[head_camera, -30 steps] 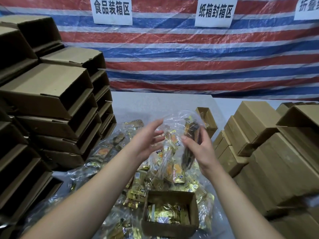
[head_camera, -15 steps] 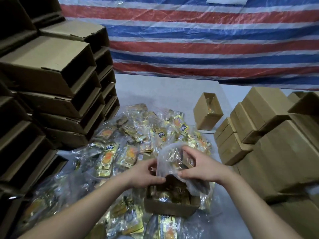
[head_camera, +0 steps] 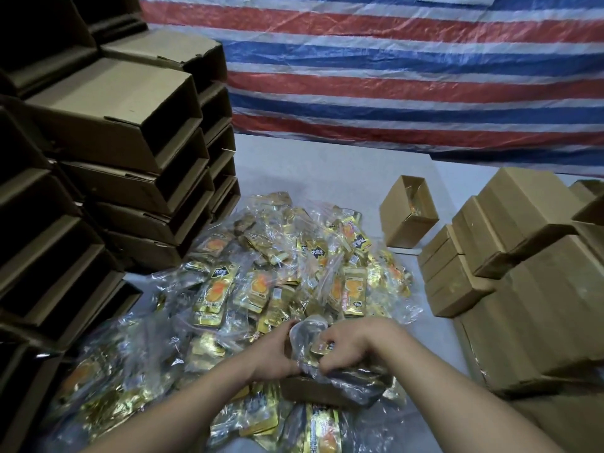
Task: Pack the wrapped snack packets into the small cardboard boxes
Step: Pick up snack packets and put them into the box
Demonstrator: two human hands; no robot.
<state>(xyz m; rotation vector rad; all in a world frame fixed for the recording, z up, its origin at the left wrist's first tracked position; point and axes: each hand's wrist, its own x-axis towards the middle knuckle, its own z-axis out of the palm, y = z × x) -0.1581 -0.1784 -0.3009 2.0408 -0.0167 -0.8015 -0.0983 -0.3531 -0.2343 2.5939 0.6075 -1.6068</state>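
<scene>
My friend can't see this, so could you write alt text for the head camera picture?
Two bare hands, the left hand and right hand, press a clear plastic bag of snack packets into a small cardboard box at the near edge of a heap of gold packets. Dark open cartons are stacked on the left, closed brown boxes on the right.

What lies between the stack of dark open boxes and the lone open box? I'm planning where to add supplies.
In the head view, the heap of snack packets fills most of that stretch of grey table.
</scene>
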